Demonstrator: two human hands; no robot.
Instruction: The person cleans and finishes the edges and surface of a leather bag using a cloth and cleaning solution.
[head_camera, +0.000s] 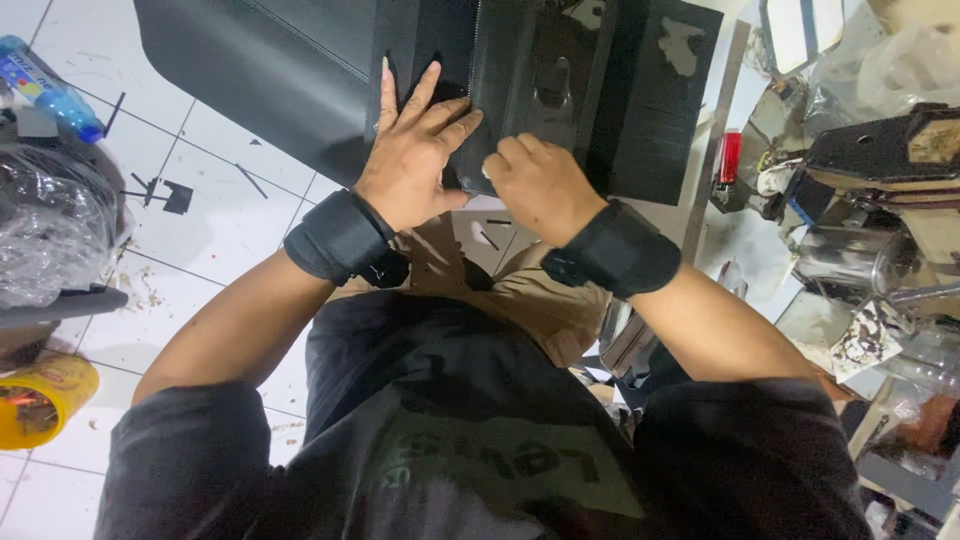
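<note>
The left hand (410, 160) lay flat, fingers (432, 82) spread wide on the black leather panel (540, 80). The right hand (540, 185) had its fingers curled, pinching the panel's near edge, above the lap.

matt black leather sheet (300, 60), glossy white floor tiles (215, 215), cloth wristbands (345, 238)

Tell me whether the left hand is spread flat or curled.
Spread flat: the left hand lies palm down with fingers extended on the black sheet, beside the curled right hand.
</note>
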